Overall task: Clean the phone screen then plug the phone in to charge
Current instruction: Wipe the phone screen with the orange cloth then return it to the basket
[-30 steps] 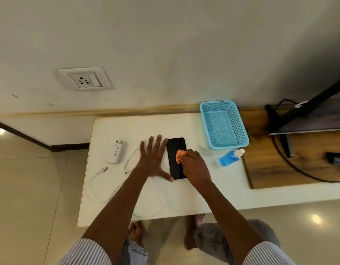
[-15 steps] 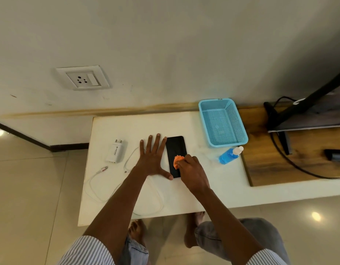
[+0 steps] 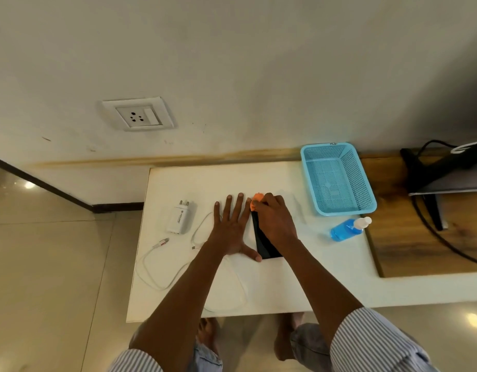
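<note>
A black phone [image 3: 265, 245] lies flat on the white table [image 3: 312, 277], its far half hidden under my right hand [image 3: 276, 218]. That hand grips a small orange cloth [image 3: 256, 201] and presses it at the phone's far end. My left hand [image 3: 232, 226] lies flat with straight, spread fingers beside the phone, its thumb touching the near left corner. A white charger plug [image 3: 179, 218] lies to the left, and a white cable [image 3: 162, 275] loops toward the table's front edge. A wall socket [image 3: 138, 114] sits on the wall above.
A blue plastic basket [image 3: 360, 181] stands at the table's back right. A bottle of blue liquid [image 3: 348, 229] lies on its side near it. A wooden surface [image 3: 419, 245] to the right carries a dark stand and black wires.
My right hand has slid the orange cloth from the phone's middle up to its far end. The left hand has stayed flat beside the phone.
</note>
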